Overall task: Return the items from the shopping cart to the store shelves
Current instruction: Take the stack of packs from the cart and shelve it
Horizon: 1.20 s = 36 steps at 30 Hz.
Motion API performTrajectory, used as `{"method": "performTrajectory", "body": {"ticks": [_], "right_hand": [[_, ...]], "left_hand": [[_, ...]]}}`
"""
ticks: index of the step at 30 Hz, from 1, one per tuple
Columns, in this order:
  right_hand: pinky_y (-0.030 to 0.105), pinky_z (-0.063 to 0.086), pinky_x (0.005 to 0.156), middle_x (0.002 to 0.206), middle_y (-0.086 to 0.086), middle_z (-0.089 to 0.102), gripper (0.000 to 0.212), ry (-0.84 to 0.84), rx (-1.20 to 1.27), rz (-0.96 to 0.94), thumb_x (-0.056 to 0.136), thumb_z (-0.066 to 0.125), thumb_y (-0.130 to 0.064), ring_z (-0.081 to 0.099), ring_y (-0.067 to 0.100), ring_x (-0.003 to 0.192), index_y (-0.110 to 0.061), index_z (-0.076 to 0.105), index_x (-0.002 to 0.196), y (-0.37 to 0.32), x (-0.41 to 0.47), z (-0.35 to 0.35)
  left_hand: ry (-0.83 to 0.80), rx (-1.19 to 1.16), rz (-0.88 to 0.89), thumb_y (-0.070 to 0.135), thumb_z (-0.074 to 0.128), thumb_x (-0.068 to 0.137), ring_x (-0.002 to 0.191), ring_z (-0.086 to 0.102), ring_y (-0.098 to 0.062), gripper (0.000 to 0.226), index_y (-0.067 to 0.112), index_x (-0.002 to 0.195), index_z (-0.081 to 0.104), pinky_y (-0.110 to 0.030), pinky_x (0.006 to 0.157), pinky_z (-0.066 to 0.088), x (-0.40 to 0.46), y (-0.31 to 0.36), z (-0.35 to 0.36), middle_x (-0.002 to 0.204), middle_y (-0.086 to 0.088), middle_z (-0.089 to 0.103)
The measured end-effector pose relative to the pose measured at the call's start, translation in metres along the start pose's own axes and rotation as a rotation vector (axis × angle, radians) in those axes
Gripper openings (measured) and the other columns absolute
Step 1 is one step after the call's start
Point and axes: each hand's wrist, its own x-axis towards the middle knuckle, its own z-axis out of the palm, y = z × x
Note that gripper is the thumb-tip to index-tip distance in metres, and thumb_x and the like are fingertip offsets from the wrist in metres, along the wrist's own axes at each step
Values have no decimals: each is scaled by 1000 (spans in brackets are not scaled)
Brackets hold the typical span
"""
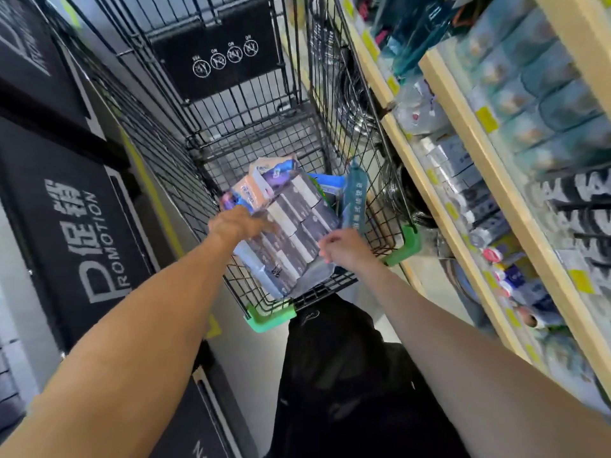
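While a black promotion sign (82,226) fills the left side, the person's left hand (236,223) reaches into the wire shopping cart (251,127) and rests on the left edge of a large grey multipack (291,239) that lies across the cart's near end; its fingers are hidden, so the grip cannot be told. Just right, the right hand (344,247) pinches the pack's right edge. A teal packet (354,196) stands beside it. Wooden store shelves (463,133) of packaged goods line the right.

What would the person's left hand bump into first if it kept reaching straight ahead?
Probably the peach and purple plastic-wrapped pack lying in the black wire shopping cart, just beyond the left hand; depth is hard to judge.
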Motion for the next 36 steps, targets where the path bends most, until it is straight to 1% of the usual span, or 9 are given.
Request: {"method": "performTrajectory", "body": {"ticks": [6, 11, 14, 17, 20, 23, 27, 33, 36], "right_hand": [[23, 53, 54, 81, 20, 67, 15, 140, 351, -35, 91, 58, 0, 61, 17, 62, 12, 66, 91, -7, -29, 18], [34, 56, 56, 64, 13, 67, 36, 348, 825, 249, 84, 72, -41, 61, 24, 50, -14, 59, 64, -31, -65, 56], [35, 57, 64, 90, 11, 71, 57, 93, 1284, 461, 77, 69, -65, 67, 24, 71, -10, 66, 94, -50, -91, 57], [31, 58, 70, 126, 10, 66, 80, -54, 1553, 265, 68, 71, -69, 66, 23, 100, -12, 60, 124, -70, -120, 43], [30, 53, 77, 119, 1, 64, 67, 291, 1587, 106, 76, 82, -37, 64, 20, 102, -20, 50, 132, -81, -142, 18], [28, 46, 88, 122, -1, 56, 77, 613, 1474, -65, 72, 86, -24, 58, 18, 107, -10, 45, 136, -69, -160, -13], [17, 50, 86, 121, -9, 53, 78, 634, 1340, -224, 68, 88, -25, 60, 12, 101, -16, 45, 133, -24, -203, -69], [20, 47, 71, 92, -9, 56, 45, 652, 1298, -260, 73, 85, -15, 58, 12, 88, -16, 52, 103, 72, -263, -133], [44, 47, 101, 129, 6, 58, 95, 628, 1438, -297, 62, 92, -22, 58, 20, 118, -6, 38, 138, 92, -277, -146]], "left_hand": [[74, -174, 66, 54, 86, 53, 95, 65, -23, 65, 12, 99, 66, -34, 84, 54, -16, 36, -27, 94, -2, 69], [147, -532, 104, 49, 85, 46, 84, 66, -23, 62, 7, 88, 71, -36, 78, 57, -34, 48, -49, 90, -6, 71], [123, -947, 132, 40, 89, 31, 88, 68, -24, 88, -2, 106, 69, -50, 88, 58, -63, 45, -54, 96, -10, 72], [31, -1196, 257, 26, 91, 58, 93, 66, -32, 71, -4, 115, 62, -43, 81, 56, -104, 41, -40, 108, -16, 69], [-88, -1253, 376, 29, 93, 61, 101, 61, -28, 84, 10, 130, 49, -51, 92, 49, -135, 35, -19, 112, -10, 68], [-191, -1258, 485, 16, 82, 77, 81, 60, -13, 56, 24, 122, 48, -29, 76, 50, -164, 53, 5, 106, -6, 61], [-225, -1380, 545, 17, 55, 100, 49, 52, -9, 7, 19, 105, 50, -25, 51, 51, -211, 101, 20, 67, 6, 54], [-226, -1314, 567, 46, 57, 96, 49, 51, -11, 26, 22, 87, 59, -26, 50, 54, -248, 167, -3, 62, 6, 51], [-274, -1190, 664, 39, 49, 101, 45, 59, -6, 19, 23, 98, 57, -22, 51, 57, -275, 204, -10, 60, 8, 66]]}}
